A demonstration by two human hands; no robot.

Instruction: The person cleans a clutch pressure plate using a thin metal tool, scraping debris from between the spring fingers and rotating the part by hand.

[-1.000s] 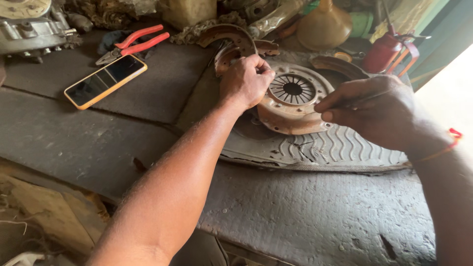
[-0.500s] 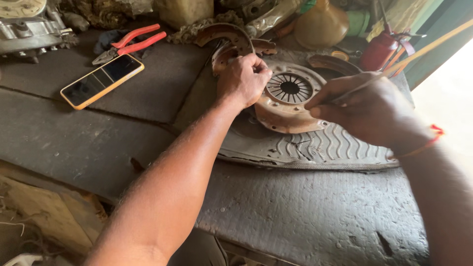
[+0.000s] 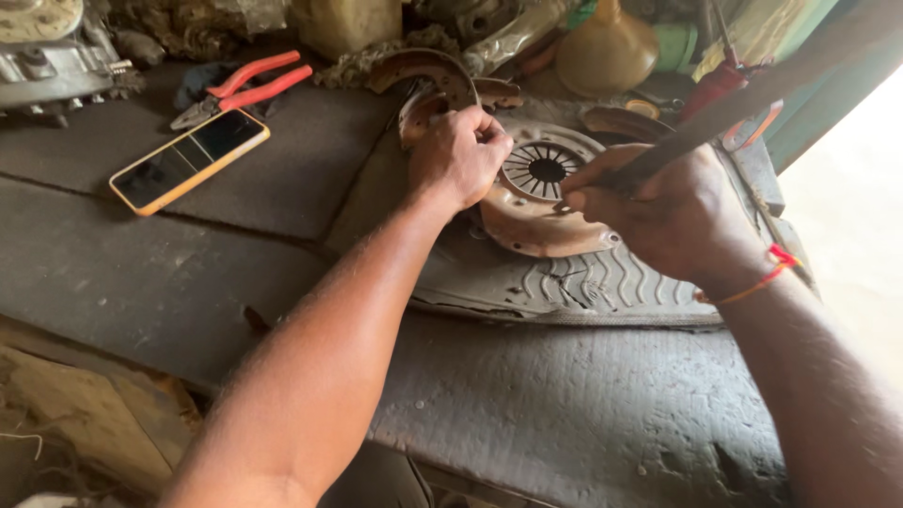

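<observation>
Cluttered grey workbench: rusty round steel clutch pressure plate lay on ribbed rubber mat. Left hand clenched at its rim; right hand grasping dark rod. Judged heavy, rigid, gritty; best gripped by outer rim.

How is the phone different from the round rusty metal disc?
The phone is a flat rectangle with an orange edge and a dark shiny screen; the metal disc is round, brown and rusty, with slots around a middle hole. The phone lies alone, untouched; the disc sits on a ribbed rubber mat with the left hand on its rim. Both rest on the dusty workbench.
</observation>
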